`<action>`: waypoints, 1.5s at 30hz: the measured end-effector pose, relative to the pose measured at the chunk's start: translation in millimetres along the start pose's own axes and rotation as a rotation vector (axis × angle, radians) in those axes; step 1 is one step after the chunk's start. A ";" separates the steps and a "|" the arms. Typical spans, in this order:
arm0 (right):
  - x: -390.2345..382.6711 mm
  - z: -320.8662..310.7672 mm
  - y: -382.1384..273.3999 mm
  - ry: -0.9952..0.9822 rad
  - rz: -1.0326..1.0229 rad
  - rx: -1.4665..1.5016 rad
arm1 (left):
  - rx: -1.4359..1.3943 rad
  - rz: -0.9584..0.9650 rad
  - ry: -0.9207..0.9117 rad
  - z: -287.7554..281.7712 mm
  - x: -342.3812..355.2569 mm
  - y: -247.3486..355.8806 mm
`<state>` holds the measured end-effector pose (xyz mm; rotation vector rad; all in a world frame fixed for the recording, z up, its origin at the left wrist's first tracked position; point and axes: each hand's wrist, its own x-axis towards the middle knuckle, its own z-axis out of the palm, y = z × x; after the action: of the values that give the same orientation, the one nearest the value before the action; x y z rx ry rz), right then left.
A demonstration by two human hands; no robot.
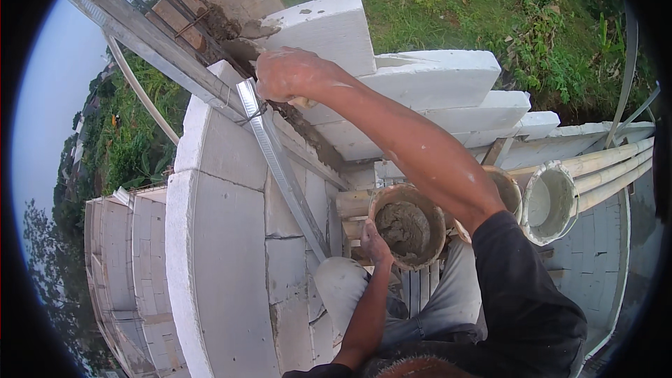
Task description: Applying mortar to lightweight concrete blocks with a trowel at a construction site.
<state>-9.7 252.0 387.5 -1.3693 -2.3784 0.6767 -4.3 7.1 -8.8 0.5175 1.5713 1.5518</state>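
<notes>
My right hand (pixel 287 75) is stretched out to the corner of the white block wall, closed round the handle of a trowel (pixel 302 102). Its wooden handle end shows below my fist. The blade is mostly lost against the grey mortar (pixel 222 26) around the steel bars. At my knees, my left hand (pixel 376 241) grips the rim of a bucket (pixel 439 241) with wet grey mortar in it. A shiny metal channel (pixel 269 157) leans diagonally against the wall, just below my right hand.
White blocks (pixel 325 28) rise in steps on the right. Two more buckets stand there, one mortar-crusted (pixel 549 203), beside bamboo poles (pixel 609 175). A tall wall (pixel 231 259) runs along my left. Reinforcing bars (pixel 164 0) and a long metal channel (pixel 150 45) stand at the upper left.
</notes>
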 end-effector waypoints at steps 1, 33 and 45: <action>-3.6 0.8 -1.8 -0.003 0.001 0.001 | 0.027 -0.008 0.008 -1.9 -0.9 2.2; -241.9 87.5 140.6 0.184 0.147 0.119 | 0.193 -0.104 0.000 -8.1 -2.5 2.4; -382.1 198.7 167.7 -0.472 0.612 -0.211 | 0.239 0.027 -0.149 1.0 -12.8 14.7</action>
<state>202.9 -56.2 116.5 -2.2907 -2.4069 1.0177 -0.2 -0.3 8.9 0.7718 1.6480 1.3193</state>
